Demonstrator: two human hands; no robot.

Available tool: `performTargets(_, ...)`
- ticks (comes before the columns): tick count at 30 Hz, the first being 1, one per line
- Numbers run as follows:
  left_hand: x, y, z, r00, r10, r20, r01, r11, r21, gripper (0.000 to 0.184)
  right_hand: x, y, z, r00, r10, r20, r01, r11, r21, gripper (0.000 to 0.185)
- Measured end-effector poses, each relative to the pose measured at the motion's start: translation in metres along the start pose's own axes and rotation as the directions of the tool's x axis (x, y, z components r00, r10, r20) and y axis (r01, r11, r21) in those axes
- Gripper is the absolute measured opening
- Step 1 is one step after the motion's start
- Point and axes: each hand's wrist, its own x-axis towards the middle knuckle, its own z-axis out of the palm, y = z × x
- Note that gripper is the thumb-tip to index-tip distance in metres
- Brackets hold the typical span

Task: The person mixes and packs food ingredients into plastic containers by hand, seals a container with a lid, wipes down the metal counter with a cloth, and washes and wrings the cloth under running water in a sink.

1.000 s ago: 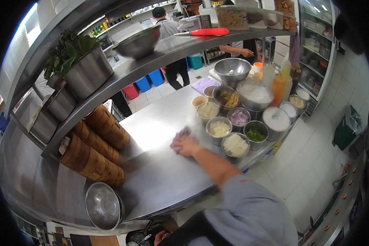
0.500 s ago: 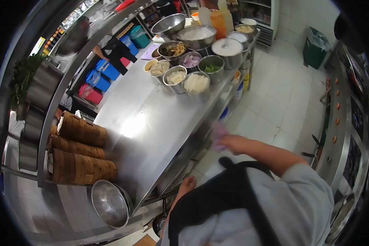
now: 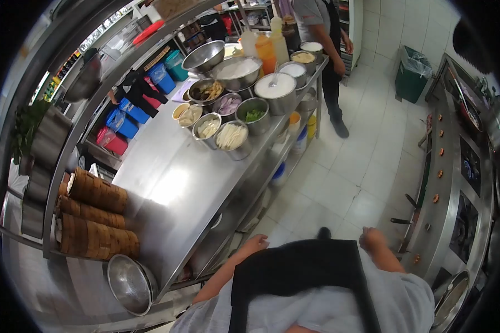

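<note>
My left hand (image 3: 254,244) is at the edge of the steel table (image 3: 166,216), its fingers curled with no object showing in them. Over the floor near the stove side, my right hand (image 3: 373,238) is closed. Whatever it may hold is hidden. Nearest my left hand are the table's lower shelves. Farther along the table stand steel containers of white strips (image 3: 231,136), chopped greens (image 3: 255,116), sliced purple onion (image 3: 227,104) and white powder (image 3: 275,86).
Bamboo steamers (image 3: 97,236) and a steel bowl (image 3: 130,284) are at the left end. The stove (image 3: 447,216) runs along the right, pan handles (image 3: 400,221) jutting out. Another person (image 3: 333,72) stands at the table's far end. A green bin (image 3: 412,75) is by the wall.
My right hand has swung back to the right, and the pinkish cloth it held no longer shows. The view has shifted. Another person has come into sight at the far end.
</note>
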Motion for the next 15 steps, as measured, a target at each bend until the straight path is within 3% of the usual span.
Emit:
performTargets(2,0.029,0.026,-0.003,1.0,0.009,-0.017,-0.012,0.99,-0.138,0.053,0.038,0.043,0.05,0.987,0.079,-0.142,-0.081,0.997,-0.007,0.034)
performTargets(3,0.035,0.057,-0.01,0.998,-0.015,0.058,0.031,0.959,-0.283,0.061,0.056,0.042,0.038,0.986,0.113,-0.121,-0.074,0.954,0.29,0.036)
performTargets(4,0.04,0.091,-0.017,0.99,-0.03,0.136,0.085,0.904,-0.419,0.068,0.079,0.039,0.027,0.987,0.138,-0.088,-0.066,0.826,0.56,0.038)
performTargets(6,0.068,0.132,-0.018,0.975,0.034,0.217,0.098,0.817,-0.568,0.076,0.119,0.013,-0.016,0.988,0.155,-0.011,-0.046,0.362,0.931,0.042)
performTargets(8,0.097,0.168,-0.012,0.977,0.063,0.203,0.08,0.774,-0.628,0.08,0.134,-0.011,-0.072,0.995,0.08,-0.061,0.027,0.374,0.927,0.043)
performTargets(10,0.12,0.206,-0.007,0.978,0.095,0.185,0.06,0.722,-0.689,0.083,0.16,-0.029,-0.092,0.976,0.036,-0.214,0.18,0.413,0.893,0.043)
performTargets(12,0.131,0.245,-0.007,0.992,0.035,0.12,0.072,0.626,-0.776,0.088,0.163,-0.058,-0.142,0.889,-0.045,-0.455,0.411,0.513,0.754,0.041)
performTargets(14,0.139,0.268,-0.003,0.998,-0.01,0.068,0.063,0.54,-0.839,0.086,0.138,-0.099,-0.221,0.954,-0.129,-0.271,0.293,0.197,0.936,0.038)
performTargets(15,0.14,0.28,-0.005,0.969,0.162,0.189,0.104,0.427,-0.898,0.083,0.147,-0.108,-0.219,0.894,-0.288,-0.343,0.42,0.277,0.864,0.037)
